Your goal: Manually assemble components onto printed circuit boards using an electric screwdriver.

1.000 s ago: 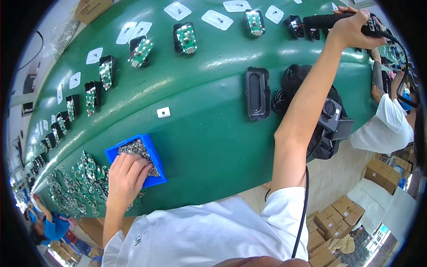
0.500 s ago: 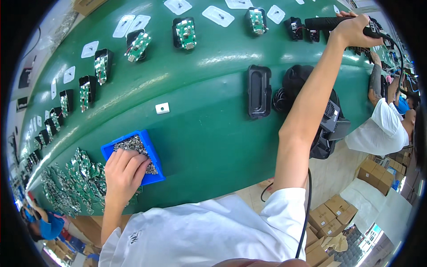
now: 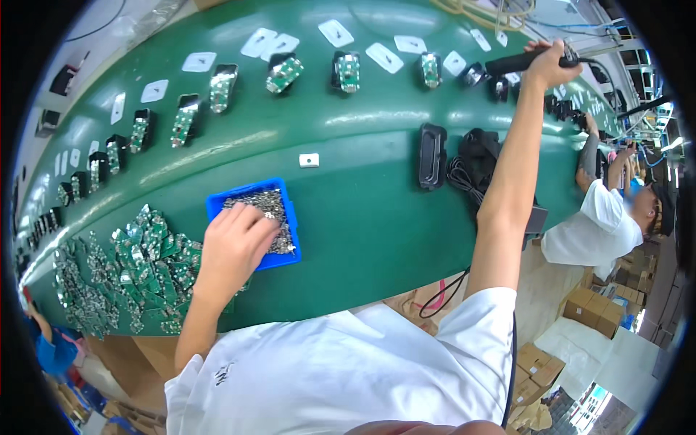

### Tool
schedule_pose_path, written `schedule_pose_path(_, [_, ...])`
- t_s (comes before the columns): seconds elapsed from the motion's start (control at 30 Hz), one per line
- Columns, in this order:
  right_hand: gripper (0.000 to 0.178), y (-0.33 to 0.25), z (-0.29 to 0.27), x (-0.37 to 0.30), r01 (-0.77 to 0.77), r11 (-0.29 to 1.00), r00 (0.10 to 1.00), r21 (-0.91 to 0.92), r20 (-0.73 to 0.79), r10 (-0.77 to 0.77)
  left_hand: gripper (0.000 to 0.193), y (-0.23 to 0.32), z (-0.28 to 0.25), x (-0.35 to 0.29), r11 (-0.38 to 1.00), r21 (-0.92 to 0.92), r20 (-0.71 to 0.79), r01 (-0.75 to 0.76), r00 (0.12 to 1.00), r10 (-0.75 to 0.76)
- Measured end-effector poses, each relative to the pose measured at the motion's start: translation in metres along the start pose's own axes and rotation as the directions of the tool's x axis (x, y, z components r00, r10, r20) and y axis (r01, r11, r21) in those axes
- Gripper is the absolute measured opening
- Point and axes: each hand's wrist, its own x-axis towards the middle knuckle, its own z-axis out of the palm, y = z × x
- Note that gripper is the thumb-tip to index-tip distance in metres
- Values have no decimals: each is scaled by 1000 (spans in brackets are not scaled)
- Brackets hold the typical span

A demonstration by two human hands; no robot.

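Observation:
My left hand [image 3: 235, 243] reaches into a small blue bin [image 3: 293, 221] heaped with small silvery metal parts [image 3: 254, 199]. Its fingers are bent and drawn together at the parts; whatever lies between the fingertips is too small to make out. At the far right, my outstretched right hand [image 3: 549, 69] is wrapped round a black, rod-shaped power screwdriver [image 3: 511, 64], which lies roughly level and points left. The screwdriver's front end is above dark housings [image 3: 475, 74] on the raised far strip of the bench.
Black housings with green circuit boards [image 3: 346, 72] line the far strip, beside white plates [image 3: 384, 58]. Loose circuit boards [image 3: 156, 261] pile up left of the bin. A small white block [image 3: 309, 160], a black tray [image 3: 432, 156] and a dark bag [image 3: 478, 156] lie on the bench. A co-worker [image 3: 594, 225] sits right.
The view has tilted and shifted, so the bin and bench things appear farther right. My left hand stays in the bin, fingers drawn closer together. The right still holds the screwdriver.

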Motion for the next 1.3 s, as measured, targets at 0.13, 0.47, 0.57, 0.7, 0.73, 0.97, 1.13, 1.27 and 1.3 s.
schedule_pose_path(0.13, [28,-90,14,-30,-31,996,995,83,100,22,14,-7,4,0,1000,19,-43,-1,999,2])
schedule_pose_path(0.47, [23,-196,18,-188,-98,995,965,-6,246,97,11,-8,10,-9,980,-198,-223,-28,975,-17])
schedule_pose_path(0.57, [25,-166,12,-200,108,977,980,-183,184,-74,11,-11,14,-13,961,-259,-312,-94,950,9])
schedule_pose_path(0.7, [26,-163,5,-196,75,990,982,-118,179,-53,14,-8,12,-26,948,-296,-365,-112,931,-4])
schedule_pose_path(0.73, [26,-162,3,-195,60,994,983,-95,177,-43,15,-7,11,-30,945,-306,-380,-116,925,-10])
schedule_pose_path(0.97, [25,-164,0,-187,-20,992,977,-122,209,46,17,-4,-3,-51,908,-381,-399,-174,917,8])
schedule_pose_path(1.13, [22,-204,-1,-197,20,996,980,-90,201,-1,18,-5,-12,-66,875,-435,-406,-212,914,20])
schedule_pose_path(1.27, [22,-272,13,-214,126,990,986,62,103,-132,20,-11,-14,-76,856,-480,-394,-192,919,-14])
schedule_pose_path(1.3, [24,-284,17,-224,139,986,982,88,114,-149,20,-12,-15,-80,851,-489,-393,-190,919,-21])
